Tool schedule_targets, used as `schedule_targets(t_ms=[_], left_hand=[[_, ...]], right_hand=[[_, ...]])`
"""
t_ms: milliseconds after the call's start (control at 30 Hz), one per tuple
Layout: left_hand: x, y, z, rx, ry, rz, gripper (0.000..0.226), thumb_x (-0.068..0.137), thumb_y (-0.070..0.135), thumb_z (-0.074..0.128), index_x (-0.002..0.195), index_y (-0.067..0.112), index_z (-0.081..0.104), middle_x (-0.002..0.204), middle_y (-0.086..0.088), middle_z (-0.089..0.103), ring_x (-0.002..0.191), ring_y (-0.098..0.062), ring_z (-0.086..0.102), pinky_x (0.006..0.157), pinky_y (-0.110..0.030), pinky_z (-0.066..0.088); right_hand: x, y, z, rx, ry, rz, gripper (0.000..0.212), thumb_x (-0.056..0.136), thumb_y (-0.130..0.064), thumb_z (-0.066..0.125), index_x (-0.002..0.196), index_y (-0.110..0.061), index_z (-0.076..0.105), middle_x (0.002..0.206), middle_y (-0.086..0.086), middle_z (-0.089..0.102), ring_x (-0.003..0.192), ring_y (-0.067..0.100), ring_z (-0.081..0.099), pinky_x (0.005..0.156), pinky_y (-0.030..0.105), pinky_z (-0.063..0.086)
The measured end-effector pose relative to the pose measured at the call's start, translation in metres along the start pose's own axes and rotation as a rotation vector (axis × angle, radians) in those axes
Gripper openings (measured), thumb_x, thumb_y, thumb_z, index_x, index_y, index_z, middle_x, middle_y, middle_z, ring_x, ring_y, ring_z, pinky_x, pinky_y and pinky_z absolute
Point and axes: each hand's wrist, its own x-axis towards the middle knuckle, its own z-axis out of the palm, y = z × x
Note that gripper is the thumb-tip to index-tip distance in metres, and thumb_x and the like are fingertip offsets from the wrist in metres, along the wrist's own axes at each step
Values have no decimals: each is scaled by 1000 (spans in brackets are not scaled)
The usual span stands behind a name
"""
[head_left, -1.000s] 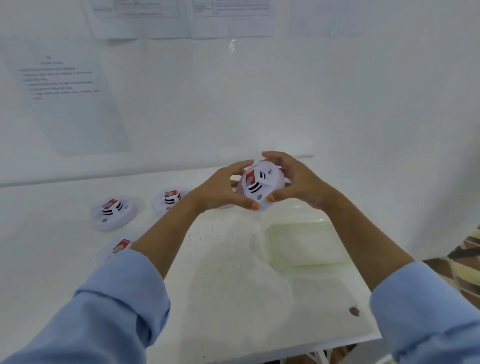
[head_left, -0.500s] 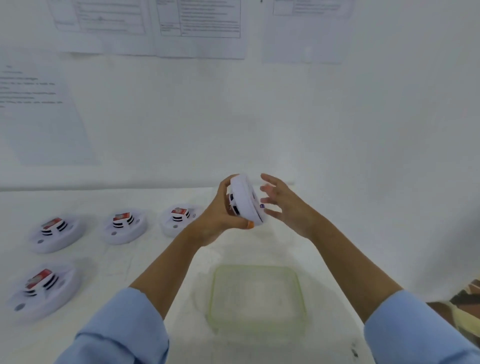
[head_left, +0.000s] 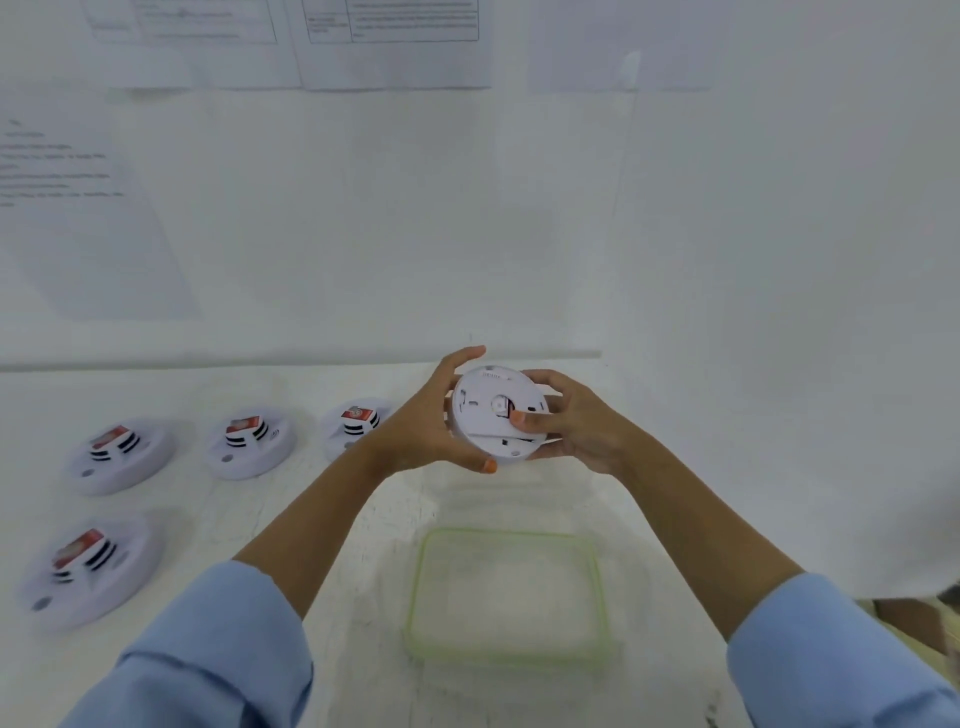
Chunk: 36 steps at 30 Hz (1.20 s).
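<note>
A round white smoke detector (head_left: 485, 410) is held up above the table with its flat back plate turned toward me. My left hand (head_left: 426, 421) grips its left rim, thumb under the lower edge and fingers over the top. My right hand (head_left: 571, 421) holds the right side, with the thumb pressed on the back plate near its centre. The detector's front face is hidden from me.
Several more white smoke detectors with red labels lie face up on the white table at the left, such as one (head_left: 249, 441) and another (head_left: 88, 566). A clear green-rimmed container (head_left: 506, 597) sits on the table below my hands. Papers hang on the white wall (head_left: 727, 234).
The detector has been turned from face up, through edge-on, to back side toward me. My right hand let go briefly and now holds it again. My view has shifted left.
</note>
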Motion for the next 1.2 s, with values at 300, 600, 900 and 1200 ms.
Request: schedule_targets(t_ms=[300, 600, 900, 1200], left_hand=[[4, -11, 2, -19, -13, -24, 107, 55, -13, 82, 135, 26, 23, 126, 11, 44, 113, -2, 49, 79, -12, 49], [3, -10, -1, -34, -40, 6, 108, 43, 11, 84, 137, 23, 31, 132, 1, 48, 117, -9, 50, 82, -20, 52], [-3, -7, -6, -65, -59, 5, 108, 41, 10, 83, 136, 25, 33, 132, 1, 47, 117, -8, 51, 83, -23, 52], [-9, -4, -6, -70, -40, 34, 106, 44, 3, 82, 134, 27, 32, 129, 4, 47, 115, -8, 52, 80, -21, 51]], right_hand=[[-4, -6, 6, -54, 15, 1, 43, 78, -8, 71, 112, -21, 50, 98, 8, 64, 82, 22, 66, 64, 33, 58], [-9, -14, 7, -186, 41, 15, 45, 77, -18, 74, 113, -25, 47, 105, 10, 61, 84, 20, 63, 70, 30, 57], [-13, -25, 11, -979, 65, -410, 70, 64, -36, 82, 125, -28, 51, 114, -10, 35, 110, 10, 34, 93, 22, 31], [-15, -44, 22, -1107, -30, -449, 59, 69, -26, 78, 121, -12, 55, 105, 1, 46, 101, 18, 44, 86, 32, 42]])
